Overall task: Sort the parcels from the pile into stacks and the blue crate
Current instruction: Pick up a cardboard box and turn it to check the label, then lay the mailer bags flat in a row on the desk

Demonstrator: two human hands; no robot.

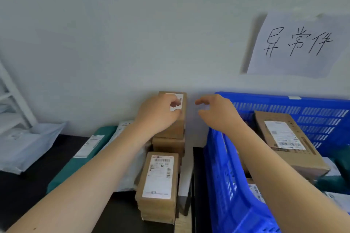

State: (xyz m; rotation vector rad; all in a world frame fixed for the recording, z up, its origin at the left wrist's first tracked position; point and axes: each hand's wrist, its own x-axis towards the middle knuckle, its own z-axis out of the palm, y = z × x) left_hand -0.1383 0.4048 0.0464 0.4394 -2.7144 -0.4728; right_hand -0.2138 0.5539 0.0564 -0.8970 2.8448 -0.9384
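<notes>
While left hand (158, 114) grips the top box (176, 130), right hand (217, 114) fingers (203, 101) hover spread.

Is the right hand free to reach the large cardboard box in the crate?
Probably yes: the right hand is empty, and the large brown cardboard box lies uncovered in the blue plastic crate.

The far side is a plain, pale grey-white wall (132, 24), evenly lit, with only soft shadows. To the right a sheet of white paper (297, 47) with black handwritten characters hangs on it. At the far left stands a white shelf frame (11, 91), blurred. A near-black tabletop (28, 191) meets the wall, and a strip of light wood (182, 226) shows near me.
</notes>
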